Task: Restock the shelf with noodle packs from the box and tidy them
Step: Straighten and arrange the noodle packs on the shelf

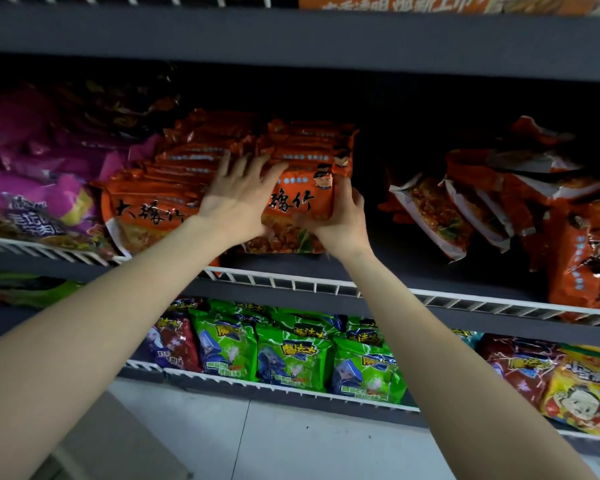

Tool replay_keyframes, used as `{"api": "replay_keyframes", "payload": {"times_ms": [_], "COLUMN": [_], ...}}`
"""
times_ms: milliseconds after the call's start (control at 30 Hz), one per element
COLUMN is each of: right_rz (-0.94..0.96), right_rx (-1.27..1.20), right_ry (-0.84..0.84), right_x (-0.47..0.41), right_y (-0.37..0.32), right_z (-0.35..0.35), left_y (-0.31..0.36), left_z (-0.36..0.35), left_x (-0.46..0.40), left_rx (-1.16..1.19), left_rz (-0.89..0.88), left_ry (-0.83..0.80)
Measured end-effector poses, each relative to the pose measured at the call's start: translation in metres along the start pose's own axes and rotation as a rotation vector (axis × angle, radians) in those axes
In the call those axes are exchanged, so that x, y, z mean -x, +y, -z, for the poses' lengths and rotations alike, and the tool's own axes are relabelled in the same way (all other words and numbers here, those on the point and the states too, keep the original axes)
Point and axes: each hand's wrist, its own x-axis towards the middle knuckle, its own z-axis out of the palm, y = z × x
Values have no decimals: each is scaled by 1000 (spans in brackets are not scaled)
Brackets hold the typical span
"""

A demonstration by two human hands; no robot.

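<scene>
Orange crinkly-foil noodle pack (291,209) upright at the front of its row on the dark middle shelf (388,244), left hand (238,199) spread flat on it, right hand (340,216) curled round its right edge; probably light, slippery, crushable, so best held by the edges.

orange noodle packs (146,209): black brush lettering 大穗竹 | green snack bags (291,358): yellow 魔法士
</scene>
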Motion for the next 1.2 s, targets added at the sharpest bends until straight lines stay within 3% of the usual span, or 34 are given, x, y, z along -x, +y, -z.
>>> {"api": "replay_keyframes", "payload": {"times_ms": [367,567,800,867,933,1033,1100,1200], "right_rz": [125,114,130,169,275,424,269,27], "right_rx": [61,112,-26,-47,96,619,921,1128], "right_ry": [216,151,-122,-82,106,395,288,85], "right_x": [1,-13,-10,-4,6,10,5,-2], "right_y": [10,11,11,15,26,48,61,69], "right_z": [-4,-11,34,54,79,117,130,133], "left_y": [18,11,20,28,36,52,65,76], "left_z": [-4,-6,8,13,16,16,14,4], "left_x": [-17,-22,-15,-11,-4,7,15,23], "left_rx": [-27,9,175,194,230,286,302,327], "left_rz": [1,44,97,100,84,47,16,44], "left_ry": [85,31,31,79,213,508,620,577]}}
